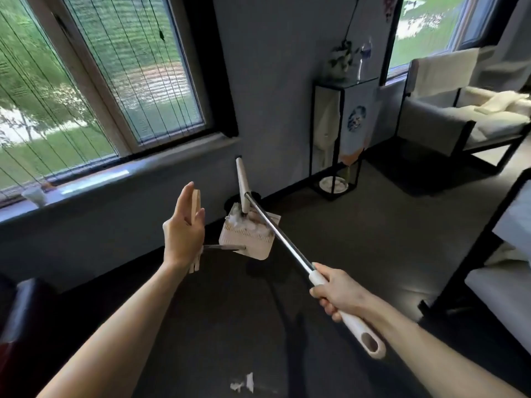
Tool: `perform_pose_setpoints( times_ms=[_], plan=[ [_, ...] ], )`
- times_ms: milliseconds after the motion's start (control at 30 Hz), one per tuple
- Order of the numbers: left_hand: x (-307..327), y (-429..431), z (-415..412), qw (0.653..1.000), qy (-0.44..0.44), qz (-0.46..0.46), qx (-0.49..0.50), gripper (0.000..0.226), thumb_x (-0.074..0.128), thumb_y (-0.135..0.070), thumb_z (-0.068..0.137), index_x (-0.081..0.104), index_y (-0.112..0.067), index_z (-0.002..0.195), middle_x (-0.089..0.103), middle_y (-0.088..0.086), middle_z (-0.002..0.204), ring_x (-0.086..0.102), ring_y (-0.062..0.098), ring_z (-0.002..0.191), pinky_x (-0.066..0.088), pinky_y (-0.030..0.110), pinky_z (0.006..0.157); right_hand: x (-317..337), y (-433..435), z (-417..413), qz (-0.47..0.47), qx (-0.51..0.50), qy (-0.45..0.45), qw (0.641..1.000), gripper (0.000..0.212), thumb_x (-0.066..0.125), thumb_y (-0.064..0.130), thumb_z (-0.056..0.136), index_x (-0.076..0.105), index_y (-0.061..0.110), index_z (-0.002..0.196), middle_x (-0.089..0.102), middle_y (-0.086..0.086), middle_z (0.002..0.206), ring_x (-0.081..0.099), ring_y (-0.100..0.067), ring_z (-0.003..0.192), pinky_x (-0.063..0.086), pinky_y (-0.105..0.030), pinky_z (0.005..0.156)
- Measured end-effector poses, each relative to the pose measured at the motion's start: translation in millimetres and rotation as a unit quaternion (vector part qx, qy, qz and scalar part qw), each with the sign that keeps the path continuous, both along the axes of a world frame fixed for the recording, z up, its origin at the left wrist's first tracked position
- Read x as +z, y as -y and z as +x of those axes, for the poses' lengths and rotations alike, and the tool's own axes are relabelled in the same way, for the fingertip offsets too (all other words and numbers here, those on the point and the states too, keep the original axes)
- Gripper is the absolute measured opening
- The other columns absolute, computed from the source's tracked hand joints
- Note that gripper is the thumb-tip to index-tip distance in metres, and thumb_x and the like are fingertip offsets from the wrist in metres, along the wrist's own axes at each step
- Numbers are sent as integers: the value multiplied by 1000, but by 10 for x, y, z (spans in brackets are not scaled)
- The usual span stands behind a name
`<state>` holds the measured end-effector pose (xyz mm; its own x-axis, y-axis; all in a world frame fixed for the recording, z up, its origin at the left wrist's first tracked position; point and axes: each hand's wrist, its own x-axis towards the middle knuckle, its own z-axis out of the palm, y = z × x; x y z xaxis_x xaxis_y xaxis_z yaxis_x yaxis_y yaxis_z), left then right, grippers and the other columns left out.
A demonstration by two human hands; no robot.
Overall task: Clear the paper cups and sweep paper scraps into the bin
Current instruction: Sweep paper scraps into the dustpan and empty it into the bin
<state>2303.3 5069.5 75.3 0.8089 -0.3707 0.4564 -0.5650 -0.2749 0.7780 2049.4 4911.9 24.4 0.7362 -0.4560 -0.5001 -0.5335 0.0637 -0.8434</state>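
Note:
My left hand holds the beige handle of a dustpan, lifted off the floor and tilted. White paper scraps are piled in the pan. My right hand grips the white end of a broom's handle; its metal shaft runs up-left to the pale broom head, which stands against the scraps in the pan. Just behind the pan is a dark round shape, possibly the bin, mostly hidden. More scraps lie on the dark floor near me. A paper cup stands on the windowsill at left.
A black-framed glass stand with a plant on top stands against the wall to the right of the pan. Pale cushioned seats with black frames fill the right side. A dark object sits at the left edge.

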Motion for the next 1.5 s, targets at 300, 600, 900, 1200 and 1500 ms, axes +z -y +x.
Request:
perform_pose_setpoints(
  times_ms=[300, 600, 900, 1200, 1500],
  plan=[
    [-186, 570, 1782, 998, 31, 47, -15, 56, 55, -12, 95, 40, -38, 141, 63, -4, 119, 60, 8, 97, 39, 11, 78, -221, 509, 1491, 37, -62, 41, 997, 73, 51, 2, 92, 24, 40, 148, 42, 3, 47, 37, -10, 37, 31, -18, 34],
    [-282, 1047, 3476, 973, 53, 153, -165, 63, 49, -10, 96, 27, -53, 136, 60, 13, 125, 61, 30, 110, 50, 48, 94, -282, 665, 3016, 82, -173, 42, 981, 71, 52, 1, 92, 30, 40, 146, 43, 2, 47, 36, -9, 35, 31, -17, 33],
    [-395, 1526, 3852, 898, 162, 358, -200, 63, 45, -13, 95, 25, -38, 150, 54, 13, 111, 59, 44, 87, 51, 50, 74, -154, 991, 3401, 147, -247, 48, 956, 68, 49, -3, 94, 28, 33, 148, 38, -1, 51, 32, -6, 33, 27, -14, 31],
    [-462, 2070, 3755, 901, 14, 284, -327, 42, 42, -59, 92, 31, -67, 131, 64, -11, 109, 60, 7, 101, 45, 26, 86, -74, 1283, 3336, 181, -289, 55, 938, 67, 48, -2, 95, 24, 29, 150, 35, -3, 57, 31, -5, 31, 26, -14, 29],
    [-678, 2371, 3313, 813, -62, 454, -360, 79, 49, -57, 91, -2, -46, 150, 62, 0, 102, 61, 14, 76, 50, 20, 60, -232, 1435, 3155, 198, -319, 84, 923, 69, 49, 0, 95, 24, 32, 150, 39, 0, 49, 33, -6, 33, 28, -16, 31]
  ],
)
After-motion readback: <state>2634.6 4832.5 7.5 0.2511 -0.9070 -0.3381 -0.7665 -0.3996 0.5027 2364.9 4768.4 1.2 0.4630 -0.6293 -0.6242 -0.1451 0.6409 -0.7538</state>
